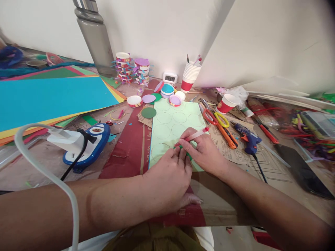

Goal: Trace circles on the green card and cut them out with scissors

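A light green paper sheet (165,119) with several drawn circle outlines lies in front of me. My left hand (171,172) presses bunched fingertips onto a green paper circle (190,158) near the sheet's lower end; the fingers hide most of it. In my right hand (205,150) is a pen with a red end (196,134), gripped between thumb and fingers. Its tip points down beside the left fingertips, at the circle's edge, and the exact contact is hidden. Another green paper circle (148,112) lies left of the sheet.
Cut cup rings (135,101) and a small digital clock (170,77) stand behind the sheet. To the right lie scissors (222,120), an orange cutter (227,135), a blue glue gun (248,139) and a phone (305,170). A blue power strip (103,139) with cables sits left.
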### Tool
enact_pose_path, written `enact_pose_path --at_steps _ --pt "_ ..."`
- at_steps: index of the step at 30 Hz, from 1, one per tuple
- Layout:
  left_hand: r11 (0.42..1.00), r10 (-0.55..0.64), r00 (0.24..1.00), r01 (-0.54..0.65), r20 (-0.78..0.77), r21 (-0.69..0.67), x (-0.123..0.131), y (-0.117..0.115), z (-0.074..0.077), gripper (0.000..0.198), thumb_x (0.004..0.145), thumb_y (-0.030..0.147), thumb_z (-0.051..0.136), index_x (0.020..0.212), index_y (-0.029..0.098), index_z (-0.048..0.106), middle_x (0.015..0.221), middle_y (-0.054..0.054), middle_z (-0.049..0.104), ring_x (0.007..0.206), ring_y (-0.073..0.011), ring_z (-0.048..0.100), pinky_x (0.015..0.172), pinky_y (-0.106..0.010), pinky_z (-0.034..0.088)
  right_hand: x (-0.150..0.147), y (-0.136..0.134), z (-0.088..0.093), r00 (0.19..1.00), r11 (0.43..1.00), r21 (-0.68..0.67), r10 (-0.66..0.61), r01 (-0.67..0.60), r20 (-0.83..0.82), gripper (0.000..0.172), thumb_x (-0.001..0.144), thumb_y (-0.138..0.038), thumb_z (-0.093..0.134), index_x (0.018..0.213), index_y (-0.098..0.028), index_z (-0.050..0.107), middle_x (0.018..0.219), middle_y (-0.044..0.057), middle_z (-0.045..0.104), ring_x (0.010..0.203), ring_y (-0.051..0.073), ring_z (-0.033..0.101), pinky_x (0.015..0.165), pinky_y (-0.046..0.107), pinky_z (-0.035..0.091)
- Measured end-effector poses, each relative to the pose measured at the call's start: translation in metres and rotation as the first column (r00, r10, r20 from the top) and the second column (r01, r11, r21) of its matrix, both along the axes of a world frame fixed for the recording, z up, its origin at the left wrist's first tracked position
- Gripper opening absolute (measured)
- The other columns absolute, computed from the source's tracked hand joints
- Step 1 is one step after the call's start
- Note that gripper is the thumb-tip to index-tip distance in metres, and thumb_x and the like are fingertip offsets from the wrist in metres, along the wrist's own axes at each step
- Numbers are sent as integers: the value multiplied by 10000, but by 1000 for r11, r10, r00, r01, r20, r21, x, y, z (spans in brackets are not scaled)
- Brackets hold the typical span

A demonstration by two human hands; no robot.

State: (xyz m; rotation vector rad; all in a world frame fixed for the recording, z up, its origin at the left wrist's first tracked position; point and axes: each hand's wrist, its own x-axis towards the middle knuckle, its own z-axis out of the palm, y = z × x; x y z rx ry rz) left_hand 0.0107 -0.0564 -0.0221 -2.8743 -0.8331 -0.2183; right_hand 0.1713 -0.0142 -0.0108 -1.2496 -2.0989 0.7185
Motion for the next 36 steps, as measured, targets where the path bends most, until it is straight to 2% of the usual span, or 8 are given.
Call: enact_pose_path --at_steps 7,10,14,18,24,27,30,36 --pt "1000 0 1000 0 -2 6 0 0 -1 908 833 769 451 1216 -31 643 1282 -342 592 1230 -431 566 977 -484 380 1 0 -1 999 999 -43 8 -10 -49 179 949 -232 514 781 -213 573 809 22 679 766 159 653 705 284 497" --pt "1000 -5 1000 5 -6 10 -1 0 0 909 848 750 452 1257 -46 615 1295 -344 580 1233 -425 566 961 -478 389 4 2 -3 986 996 -74 -68 58 -150 178 953 -292 523 803 -211 575 786 17 669 713 144 636 645 262 487" --pt "1000 -6 1000 6 -29 -6 -1 0 3 911 856 751 435 1260 -46 612 1316 -342 565 1220 -422 578 937 -466 400 7 7 -8 924 970 -169 -218 172 -313 248 941 -414 546 790 -217 549 658 -6 621 645 138 593 625 261 481" --pt "999 23 999 -25 -30 -42 0 1 5 908 861 757 416 1267 -32 610 1337 -323 562 1232 -417 566 934 -469 400 8 10 -13 880 955 -232 -268 187 -392 265 920 -438 569 781 -217 524 623 -13 615 644 140 591 649 270 483" --pt "999 52 998 -52 33 -1 0 3 10 678 894 671 480 1107 62 684 1247 -230 644 1151 -343 582 900 -440 399 9 10 -17 871 949 -272 -264 158 -415 233 916 -428 579 852 -210 525 622 -34 627 614 128 563 620 255 448" --pt "999 -30 996 27 85 44 0 2 10 591 912 628 492 1015 84 698 1049 -159 688 1016 -291 597 879 -419 393 9 10 -16 879 945 -271 -282 185 -384 241 915 -434 572 843 -208 532 608 -32 631 589 127 543 601 253 432" --pt "998 -63 994 60 93 26 0 -2 8 555 940 594 462 937 95 702 880 -121 681 857 -257 604 823 -413 403 8 9 -15 887 945 -272 -279 184 -368 261 919 -446 559 824 -205 531 605 -21 638 600 133 560 609 256 433" --pt "999 -9 999 11 42 -52 0 -11 8 631 916 644 453 1045 74 690 1003 -182 702 956 -306 639 812 -423 437 6 9 -16 895 952 -257 -253 163 -368 255 932 -433 541 814 -207 531 626 -21 628 665 143 604 704 278 471"
